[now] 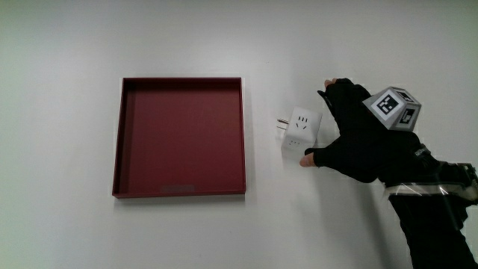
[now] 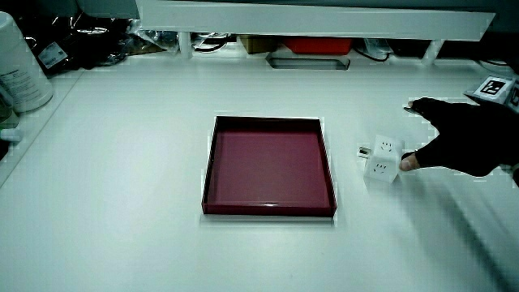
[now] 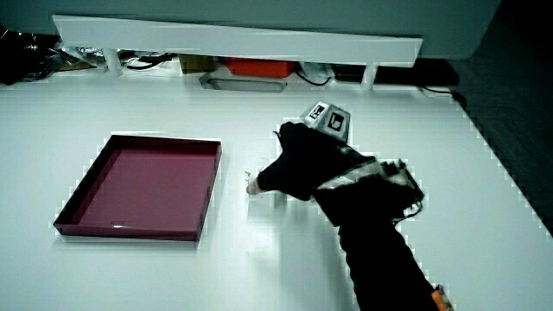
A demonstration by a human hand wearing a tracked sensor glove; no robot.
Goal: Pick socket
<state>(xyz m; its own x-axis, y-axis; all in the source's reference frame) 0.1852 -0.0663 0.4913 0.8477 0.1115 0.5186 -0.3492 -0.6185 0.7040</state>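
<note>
A white cube socket (image 1: 302,131) with short prongs pointing at the tray lies on the white table, a little apart from the dark red square tray (image 1: 243,134). The hand (image 1: 345,127) sits beside the socket, away from the tray. Its thumb tip touches the socket's corner nearest the person, and its other fingers are spread past the socket without closing on it. A side view shows the socket (image 2: 383,160), the tray (image 2: 268,209) and the hand (image 2: 450,134) the same way. In a side view the hand (image 3: 298,160) covers most of the socket, with the tray (image 3: 130,229) nearby.
The tray holds nothing. A low white partition (image 2: 324,18) lines the table's edge farthest from the person, with a red box (image 2: 316,45) and cables under it. A white bottle (image 2: 20,65) stands at a table corner by the partition.
</note>
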